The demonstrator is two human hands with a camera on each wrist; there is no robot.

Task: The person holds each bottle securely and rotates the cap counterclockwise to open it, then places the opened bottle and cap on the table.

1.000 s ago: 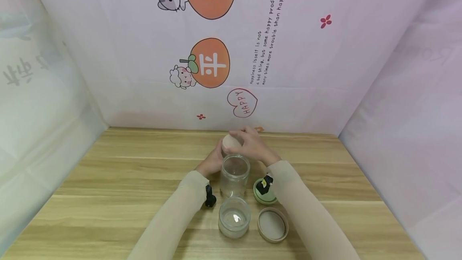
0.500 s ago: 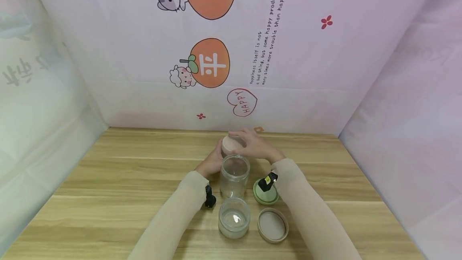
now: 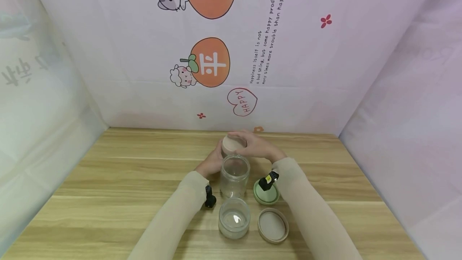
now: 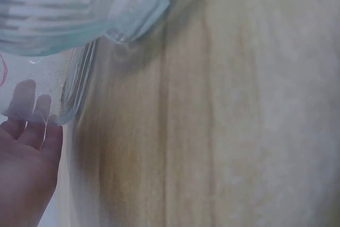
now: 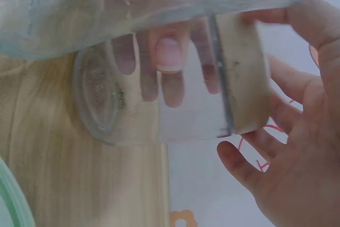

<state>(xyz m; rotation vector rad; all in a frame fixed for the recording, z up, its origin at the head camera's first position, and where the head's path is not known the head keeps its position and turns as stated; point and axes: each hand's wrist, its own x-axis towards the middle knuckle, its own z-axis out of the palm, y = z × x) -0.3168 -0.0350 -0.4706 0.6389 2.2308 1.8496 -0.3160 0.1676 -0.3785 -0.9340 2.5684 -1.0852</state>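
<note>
At the back of the table, a glass jar (image 5: 154, 118) carries a beige lid (image 3: 232, 144). My left hand (image 3: 213, 160) grips the jar's body, and through the glass its fingers (image 4: 33, 112) show on the far side. My right hand (image 3: 254, 145) grips the lid's rim from the right, fingers along the far edge. In the right wrist view, one fingertip (image 5: 234, 155) stands slightly off the lid. A tall lidless glass jar (image 3: 234, 179) stands just in front and hides most of the held jar in the head view.
A shorter lidless glass jar (image 3: 234, 222) stands nearest me. A green lid (image 3: 265, 198) lies right of the tall jar, partly under my right wrist camera (image 3: 267, 181). A beige-rimmed lid (image 3: 272, 226) lies beside the short jar. A printed white cloth (image 3: 288, 107) rises behind the table.
My right hand and forearm have shifted slightly right while turning on the lid, showing more of its top and of the green lid. My left hand has stayed in place on the jar.
</note>
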